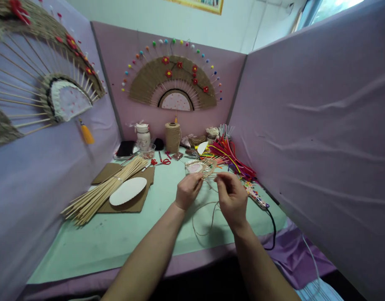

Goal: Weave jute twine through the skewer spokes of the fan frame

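Observation:
Over the middle of the table, my left hand (189, 189) is closed on a small fan frame (208, 168) made of thin sticks with a pale patterned half-round at its base. My right hand (232, 196) is to the right of it, thumb and fingers pinched together on thin twine (201, 234). The twine hangs in a loose loop down onto the green tablecloth, below and between the hands. The fingertips partly hide where the twine meets the sticks.
A bundle of sticks (107, 190) and a white oval card (129, 191) lie on cardboard (142, 200) at left. Behind stand a twine spool (173, 138) and white bottle (143, 136); red scissors (165, 161) lie nearer. Pipe cleaners (233, 156) and a corded glue gun (257, 198) are right.

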{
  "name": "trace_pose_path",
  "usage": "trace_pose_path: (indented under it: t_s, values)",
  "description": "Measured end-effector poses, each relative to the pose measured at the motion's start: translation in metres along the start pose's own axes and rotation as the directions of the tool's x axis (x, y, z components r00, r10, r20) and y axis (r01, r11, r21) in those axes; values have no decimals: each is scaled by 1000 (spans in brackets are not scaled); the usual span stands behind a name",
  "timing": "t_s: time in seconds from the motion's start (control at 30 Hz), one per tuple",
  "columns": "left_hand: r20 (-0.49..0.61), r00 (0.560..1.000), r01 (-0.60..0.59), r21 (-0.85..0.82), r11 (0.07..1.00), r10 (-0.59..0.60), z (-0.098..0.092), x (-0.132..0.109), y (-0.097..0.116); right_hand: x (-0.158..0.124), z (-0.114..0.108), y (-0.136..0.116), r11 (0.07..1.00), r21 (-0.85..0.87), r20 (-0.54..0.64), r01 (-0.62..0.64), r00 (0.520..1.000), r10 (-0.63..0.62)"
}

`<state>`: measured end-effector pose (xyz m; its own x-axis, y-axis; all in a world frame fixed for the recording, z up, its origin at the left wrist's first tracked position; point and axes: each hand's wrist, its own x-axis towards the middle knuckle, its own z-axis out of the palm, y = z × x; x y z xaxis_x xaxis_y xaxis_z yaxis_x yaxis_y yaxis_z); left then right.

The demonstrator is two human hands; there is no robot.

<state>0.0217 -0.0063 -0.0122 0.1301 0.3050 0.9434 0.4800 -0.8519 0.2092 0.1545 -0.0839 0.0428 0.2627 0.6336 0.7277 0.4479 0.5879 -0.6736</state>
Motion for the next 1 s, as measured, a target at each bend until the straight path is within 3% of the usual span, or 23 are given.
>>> trace_pose_path:
  t_s: [0.13,0.23,0.37,0.53,0.7,0.87,1.0]
  values:
    - [-8,1000,0,3,1000,0,1,2,3,4,-3,10,995,42,-109,-94,989,98]
    - [-40,999,3,15,1000,-3,-2,4,5,2,-5,19,991,33,-115,-132,984,134]
    - [-38,999,18,23,1000,-18,-3,4,6,-1,-1,40,975,38,-47,-217,975,218]
    - [-60,997,-38,9,999,39,3,-1,4,0,19,66,932,113,112,-343,937,332]
    - [-21,1000,-10,-68,998,9,3,-1,5,-3,36,72,878,192,190,-439,894,406]
    - [-51,998,40,-114,993,-46,-1,3,3,0,34,73,847,289,270,-445,887,374]
    - [-41,997,68,-95,993,-72,-2,3,2,5,26,74,879,278,296,-388,905,306]
